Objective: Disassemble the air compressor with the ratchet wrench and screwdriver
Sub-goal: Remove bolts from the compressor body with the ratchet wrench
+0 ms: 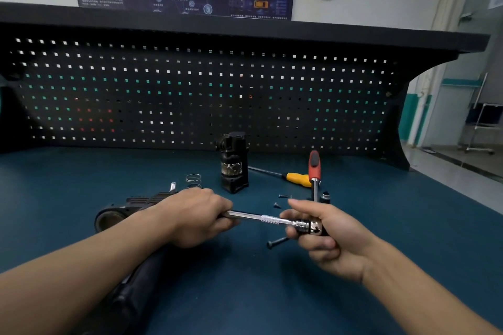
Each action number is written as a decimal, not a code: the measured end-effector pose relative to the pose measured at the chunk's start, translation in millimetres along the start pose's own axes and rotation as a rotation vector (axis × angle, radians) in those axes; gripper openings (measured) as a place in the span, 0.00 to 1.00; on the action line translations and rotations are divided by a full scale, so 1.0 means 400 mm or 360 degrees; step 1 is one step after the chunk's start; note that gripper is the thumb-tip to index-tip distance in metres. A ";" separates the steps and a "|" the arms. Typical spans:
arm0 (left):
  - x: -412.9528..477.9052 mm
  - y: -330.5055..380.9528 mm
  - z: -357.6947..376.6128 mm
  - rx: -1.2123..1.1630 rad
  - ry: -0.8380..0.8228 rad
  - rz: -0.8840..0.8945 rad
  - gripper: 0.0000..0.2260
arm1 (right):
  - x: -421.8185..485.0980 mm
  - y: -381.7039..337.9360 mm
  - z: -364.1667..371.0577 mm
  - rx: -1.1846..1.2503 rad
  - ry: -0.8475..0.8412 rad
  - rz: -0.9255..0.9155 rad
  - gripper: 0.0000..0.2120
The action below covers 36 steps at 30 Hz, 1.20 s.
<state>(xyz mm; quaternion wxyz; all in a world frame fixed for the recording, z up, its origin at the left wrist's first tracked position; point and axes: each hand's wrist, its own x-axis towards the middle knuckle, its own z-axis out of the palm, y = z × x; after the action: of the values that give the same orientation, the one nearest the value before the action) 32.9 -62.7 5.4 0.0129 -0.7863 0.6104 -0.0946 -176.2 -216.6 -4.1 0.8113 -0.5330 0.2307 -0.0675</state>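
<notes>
Under the left forearm, the air compressor [138, 202] lies on the desk [81, 171], likely heavy and rigid; left hand [196, 215] grips the slick chrome ratchet wrench [258, 217], right hand [326, 236] curls round its head

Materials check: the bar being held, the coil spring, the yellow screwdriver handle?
The bar, gripped by the left hand and right hand: probably chrome-plated steel; mirror-bright, with a knurled band. The coil spring: likely bare steel wire; thin silvery loops. The screwdriver handle: seemingly plastic; smooth, uniform yellow.
</notes>
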 end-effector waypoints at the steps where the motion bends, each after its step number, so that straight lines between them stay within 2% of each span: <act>1: -0.001 0.000 0.000 0.0000 -0.0001 0.0004 0.18 | 0.000 -0.001 -0.001 0.0056 -0.0012 0.0026 0.14; 6: -0.001 0.003 -0.001 -0.0007 -0.0007 0.0018 0.17 | -0.001 -0.001 -0.001 0.0133 0.0011 0.0054 0.15; 10: -0.004 0.002 -0.001 -0.0001 0.0008 0.0039 0.17 | -0.004 0.006 0.003 -0.0204 0.0122 -0.0080 0.18; 15: -0.006 0.005 0.001 0.0020 0.0019 0.0040 0.17 | -0.006 0.017 -0.002 -0.0693 0.0264 -0.0493 0.16; 20: -0.008 0.004 0.000 0.0003 0.0046 0.0029 0.17 | 0.003 0.023 -0.018 -0.1279 0.0441 -0.0962 0.06; 25: -0.007 0.003 0.003 -0.0052 0.0071 -0.0009 0.20 | 0.017 0.035 -0.039 -0.1580 0.0396 -0.1481 0.01; 28: -0.005 0.001 0.005 -0.0070 0.0081 -0.0022 0.21 | 0.042 0.035 -0.053 -0.1816 0.0442 -0.1793 0.06; 33: -0.002 -0.001 0.010 -0.0041 0.0062 -0.0029 0.20 | 0.062 0.036 -0.067 -0.1923 0.0547 -0.1844 0.13; 36: -0.001 0.000 0.010 -0.0014 0.0047 -0.0031 0.20 | 0.051 0.040 -0.060 -0.1840 0.0515 -0.1693 0.09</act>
<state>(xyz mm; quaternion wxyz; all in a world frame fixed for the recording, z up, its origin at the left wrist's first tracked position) 33.5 -62.6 1.4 -0.0006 -0.7908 0.6033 -0.1036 -171.1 -237.1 -32.2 0.2224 -0.8910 0.0589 -0.3914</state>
